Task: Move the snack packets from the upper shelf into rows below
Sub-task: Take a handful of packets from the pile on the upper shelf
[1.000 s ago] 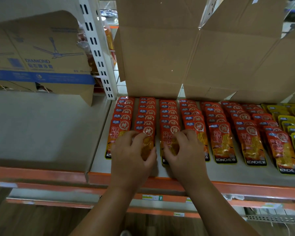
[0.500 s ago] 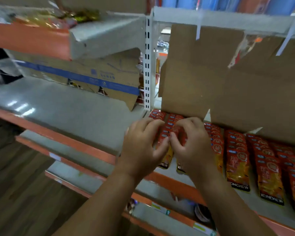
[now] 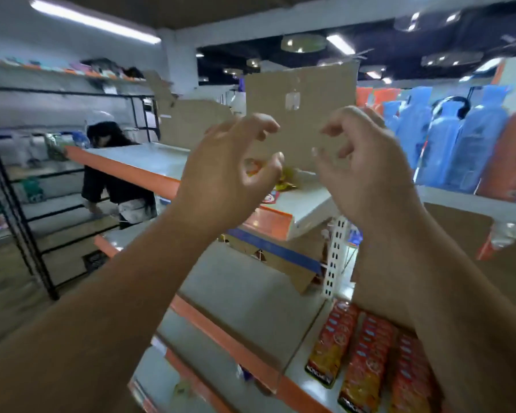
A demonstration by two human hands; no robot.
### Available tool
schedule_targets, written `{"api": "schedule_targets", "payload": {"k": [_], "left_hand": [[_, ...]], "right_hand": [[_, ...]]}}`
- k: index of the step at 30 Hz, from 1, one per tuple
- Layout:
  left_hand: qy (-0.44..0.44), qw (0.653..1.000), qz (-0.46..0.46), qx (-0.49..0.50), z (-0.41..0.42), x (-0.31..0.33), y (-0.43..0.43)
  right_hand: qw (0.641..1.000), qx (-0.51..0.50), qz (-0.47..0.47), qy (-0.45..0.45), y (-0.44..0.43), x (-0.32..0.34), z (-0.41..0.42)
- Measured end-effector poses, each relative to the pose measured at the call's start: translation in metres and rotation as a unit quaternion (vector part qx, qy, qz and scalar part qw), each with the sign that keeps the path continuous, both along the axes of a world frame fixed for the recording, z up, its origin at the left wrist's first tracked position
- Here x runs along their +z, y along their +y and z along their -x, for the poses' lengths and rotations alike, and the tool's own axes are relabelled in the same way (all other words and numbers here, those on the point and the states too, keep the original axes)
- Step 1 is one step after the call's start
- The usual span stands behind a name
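Both my hands are raised in front of the upper shelf point(image 3: 303, 208). My left hand point(image 3: 230, 168) and my right hand point(image 3: 367, 174) have half-bent, spread fingers and hold nothing. Between them, a few yellow and red snack packets point(image 3: 285, 182) lie on that shelf at the foot of an open cardboard box point(image 3: 301, 99). On the lower shelf point(image 3: 236, 290), at the bottom right, red and orange packets point(image 3: 367, 356) lie in overlapping rows, partly hidden by my right forearm.
A perforated white upright point(image 3: 335, 254) stands between the shelf bays. A blue-striped carton point(image 3: 280, 257) sits under the upper shelf. Blue bottles point(image 3: 459, 138) stand at the right. A person in black point(image 3: 113, 174) bends near a black rack point(image 3: 21, 204) at the left.
Both hands have left the packet rows on the lower shelf and risen to the upper shelf. The view has tilted up and to the left.
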State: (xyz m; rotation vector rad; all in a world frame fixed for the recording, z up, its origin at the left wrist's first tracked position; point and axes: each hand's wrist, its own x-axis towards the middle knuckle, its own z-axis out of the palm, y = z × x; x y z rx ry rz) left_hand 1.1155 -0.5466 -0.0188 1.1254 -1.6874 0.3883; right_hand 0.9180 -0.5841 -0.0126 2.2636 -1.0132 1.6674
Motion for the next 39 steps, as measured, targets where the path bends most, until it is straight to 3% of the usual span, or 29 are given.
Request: {"api": "schedule_targets", "payload": {"k": [5, 8, 12, 18, 26, 32, 39], "left_hand": [[0.005, 0.992, -0.121, -0.024, -0.08, 0.013, -0.04], [-0.004, 0.985, -0.157, -0.067, -0.126, 0.017, -0.068], [-0.01, 0.973, -0.19, -0.13, -0.172, 0.033, -0.113], [-0.129, 0.932, -0.304, -0.149, -0.199, 0.065, -0.173], [-0.206, 0.896, -0.361, -0.156, -0.188, 0.06, -0.229], [-0.273, 0.874, -0.39, -0.101, -0.184, 0.061, -0.265], [-0.32, 0.848, -0.411, -0.097, -0.164, 0.061, -0.317]], "right_hand": [[0.999, -0.003, -0.009, 0.042, -0.036, 0.035, -0.065], [0.989, -0.05, -0.075, 0.117, -0.061, 0.054, -0.1], [0.935, -0.132, -0.236, 0.23, -0.093, 0.091, -0.137], [0.866, -0.222, -0.317, 0.317, -0.13, 0.108, -0.158], [0.79, -0.239, -0.432, 0.364, -0.161, 0.112, -0.155], [0.795, -0.22, -0.451, 0.34, -0.198, 0.117, -0.168], [0.765, -0.233, -0.5, 0.332, -0.227, 0.114, -0.194]]}}
